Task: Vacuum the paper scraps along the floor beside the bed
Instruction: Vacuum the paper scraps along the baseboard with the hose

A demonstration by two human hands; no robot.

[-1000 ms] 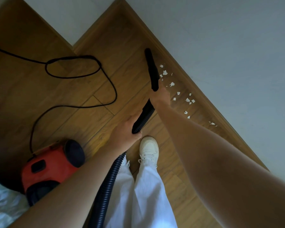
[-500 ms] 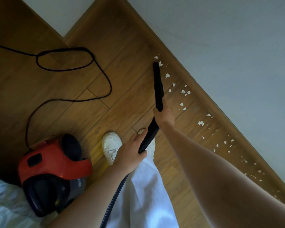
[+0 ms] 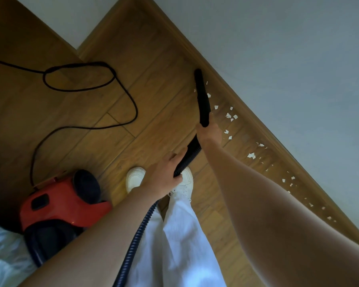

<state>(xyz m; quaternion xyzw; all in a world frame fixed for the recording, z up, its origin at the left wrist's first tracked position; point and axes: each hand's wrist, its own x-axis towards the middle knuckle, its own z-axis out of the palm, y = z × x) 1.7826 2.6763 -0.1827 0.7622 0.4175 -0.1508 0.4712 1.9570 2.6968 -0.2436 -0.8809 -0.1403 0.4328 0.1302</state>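
Note:
A black vacuum nozzle [image 3: 201,96] points away from me along the wooden floor, its tip close to the skirting board. My right hand [image 3: 209,133] grips the nozzle's near end. My left hand [image 3: 164,177] holds the ribbed black hose [image 3: 137,235] just behind it. White paper scraps [image 3: 229,116] lie scattered in a line to the right of the nozzle, along the skirting board, down to the lower right [image 3: 288,183]. The red and black vacuum body [image 3: 58,206] sits on the floor at the lower left.
A black power cord [image 3: 104,83] loops over the floor at the left. A wooden skirting board [image 3: 257,125] and grey wall bound the right side. My white shoes [image 3: 134,178] and white trousers stand below the hands. White bedding [image 3: 0,255] shows at the bottom left.
The nozzle has moved forward along the skirting board past the first scraps, and the view has shifted a little. Both hands keep their hold.

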